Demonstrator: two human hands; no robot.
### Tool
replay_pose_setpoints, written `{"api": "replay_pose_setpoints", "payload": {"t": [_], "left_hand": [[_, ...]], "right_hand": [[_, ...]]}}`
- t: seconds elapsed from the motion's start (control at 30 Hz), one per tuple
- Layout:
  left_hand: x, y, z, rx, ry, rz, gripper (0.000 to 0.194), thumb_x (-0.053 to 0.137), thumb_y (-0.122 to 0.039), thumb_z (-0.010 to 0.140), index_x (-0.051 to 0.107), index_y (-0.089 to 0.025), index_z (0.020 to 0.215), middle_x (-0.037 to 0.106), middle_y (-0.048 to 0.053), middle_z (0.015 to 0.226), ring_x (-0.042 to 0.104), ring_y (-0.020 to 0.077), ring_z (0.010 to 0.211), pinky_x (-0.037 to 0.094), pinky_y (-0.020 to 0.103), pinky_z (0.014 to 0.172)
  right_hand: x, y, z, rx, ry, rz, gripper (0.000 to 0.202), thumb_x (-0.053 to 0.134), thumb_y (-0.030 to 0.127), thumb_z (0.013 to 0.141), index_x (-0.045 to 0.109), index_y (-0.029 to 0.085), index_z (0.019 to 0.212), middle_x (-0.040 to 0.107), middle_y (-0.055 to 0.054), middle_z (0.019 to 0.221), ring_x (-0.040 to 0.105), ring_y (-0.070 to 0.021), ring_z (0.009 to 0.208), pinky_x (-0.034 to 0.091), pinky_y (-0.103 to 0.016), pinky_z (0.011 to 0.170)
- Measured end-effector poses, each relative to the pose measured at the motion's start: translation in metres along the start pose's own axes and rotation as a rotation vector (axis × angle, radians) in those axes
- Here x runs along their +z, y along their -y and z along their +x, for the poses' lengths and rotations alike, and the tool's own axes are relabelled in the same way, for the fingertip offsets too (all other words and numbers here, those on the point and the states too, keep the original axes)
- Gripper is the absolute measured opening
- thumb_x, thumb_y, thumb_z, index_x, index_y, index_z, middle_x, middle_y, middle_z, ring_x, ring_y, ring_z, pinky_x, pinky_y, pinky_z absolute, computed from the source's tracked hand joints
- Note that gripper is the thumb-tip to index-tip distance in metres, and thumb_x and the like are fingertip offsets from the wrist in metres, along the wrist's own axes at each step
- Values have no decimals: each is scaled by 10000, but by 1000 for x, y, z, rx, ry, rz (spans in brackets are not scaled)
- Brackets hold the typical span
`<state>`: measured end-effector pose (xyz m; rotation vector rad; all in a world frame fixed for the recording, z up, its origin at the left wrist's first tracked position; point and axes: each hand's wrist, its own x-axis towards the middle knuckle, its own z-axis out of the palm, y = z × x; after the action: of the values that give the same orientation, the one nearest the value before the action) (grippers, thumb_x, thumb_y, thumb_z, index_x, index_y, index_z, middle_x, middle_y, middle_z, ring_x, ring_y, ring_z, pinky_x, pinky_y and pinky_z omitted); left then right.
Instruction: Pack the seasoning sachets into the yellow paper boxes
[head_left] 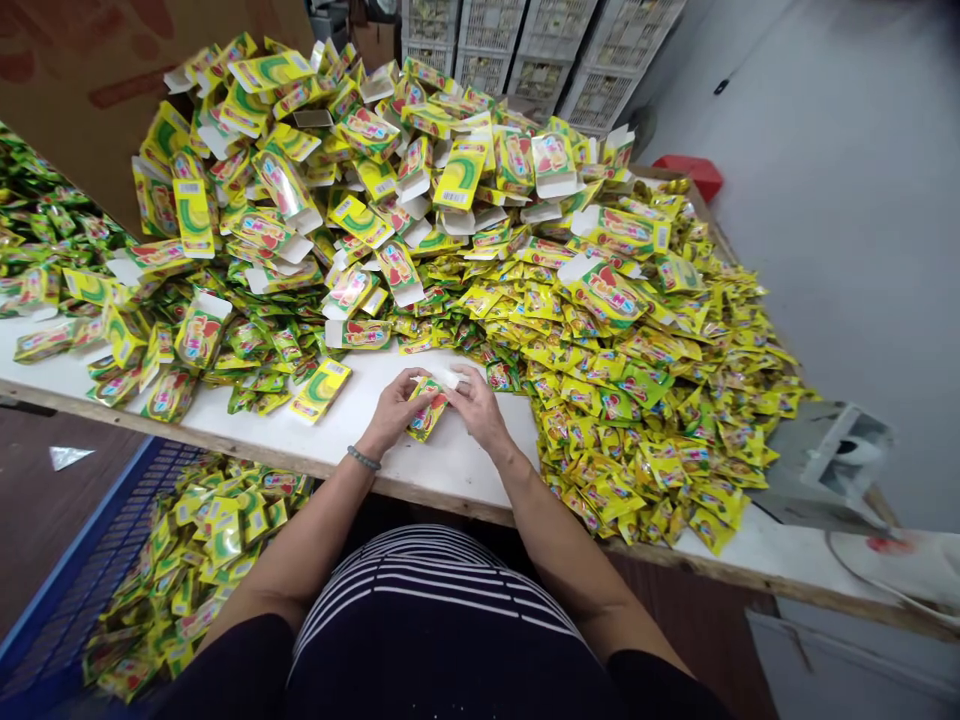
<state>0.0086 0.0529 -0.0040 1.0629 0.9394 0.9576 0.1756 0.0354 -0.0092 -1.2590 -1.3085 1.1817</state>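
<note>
Over the front part of the white table (pixel 457 475), both my hands are at one small yellow and green printed carton (pixel 426 410). My left hand (pixel 394 405) grips its left side, thumb across the front. At its upper right, the fingers of my right hand (pixel 477 405) pinch the white end flap (pixel 448 379). Whether anything is inside the carton cannot be seen. Left of my hands lies another yellow carton (pixel 321 390), flat on the table. Small yellow sachets (pixel 615 400) are heaped close to my right hand, and some green sachets (pixel 502 374) lie just beyond it.
A high pile of cartons with open flaps (pixel 367 135) covers the back of the table. A blue crate (pixel 82 560) with many cartons stands below, left. A large cardboard box (pixel 82 90) leans at upper left. A grey-white device (pixel 832 460) sits right; white crates (pixel 540 50) are stacked behind.
</note>
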Motion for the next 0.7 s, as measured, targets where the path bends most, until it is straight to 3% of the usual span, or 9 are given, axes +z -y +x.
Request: {"api": "replay_pose_setpoints", "payload": {"t": [0.07,0.17,0.3,0.47,0.57,0.7], "left_hand": [[1,-2,-1,-4,-32,-20,566,804,-425,685,519,-211,1124,643,-46,720,598,109,609,452,222,606],[1,-5,-2,-33,-84,-27,629,840,-415,634,481,-223,1113,635,-67,672,580,101,543,425,208,546],[-1,-2,-1,-39,-85,20,613,860,-426,595,529,-198,1059,662,-46,678,605,113,565,442,221,562],[-2,0,0,-73,-54,44,623,873,-412,579,601,-173,1086,691,-18,692,627,130,583,462,242,582],[0,-3,0,-64,-53,55,592,872,-403,585,640,-156,1070,690,-12,686,617,123,581,449,237,576],[0,-3,0,-40,-99,39,536,857,-407,600,661,-147,1026,680,-16,670,603,112,570,441,232,567]], "right_hand": [[-2,4,-2,-37,30,-25,451,599,496,844,654,221,1197,736,-40,977,680,-205,947,534,-346,899],[-4,9,-5,-99,30,-135,337,554,482,893,753,233,1005,742,-52,1027,656,-219,1042,487,-358,976],[-1,7,-3,-51,-56,-177,313,641,497,815,781,224,877,758,-54,898,670,-216,842,527,-345,809],[-7,-3,3,69,-102,38,346,675,541,774,784,219,838,756,-25,823,681,-209,782,541,-331,749],[-14,-1,1,83,-11,99,361,710,569,743,791,237,863,763,-19,841,694,-224,856,550,-359,827],[-10,8,-4,2,66,2,342,639,558,826,793,269,922,774,-19,975,685,-246,1006,520,-402,951]]}}
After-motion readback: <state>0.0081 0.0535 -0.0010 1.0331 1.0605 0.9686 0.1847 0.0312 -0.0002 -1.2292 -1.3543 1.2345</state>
